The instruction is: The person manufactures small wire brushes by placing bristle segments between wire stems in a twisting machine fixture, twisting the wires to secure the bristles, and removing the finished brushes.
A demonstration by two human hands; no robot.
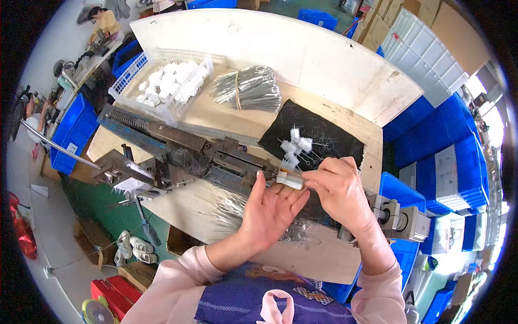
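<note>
A white-bristled piece (290, 180), like a small brush, lies at the right end of a long metal machine (210, 156). My right hand (342, 189) pinches at its right end, thumb and fingers closed; what exactly lies between the fingertips is too small to make out. Under the bristles, my left hand (272, 213) is turned palm up with its fingers stretched out and its thumb raised beside the machine. Just beyond, several white twisted-wire brushes (294, 148) rest in a heap on a black cloth (334, 137).
A plastic crate (186, 105) of white pieces and a banded bundle of metal wires (248, 89) stand behind the machine. Loose wires (229, 208) lie in front. A motor-like unit (407, 222) sits right of my right hand. A white board (302, 51) closes the back.
</note>
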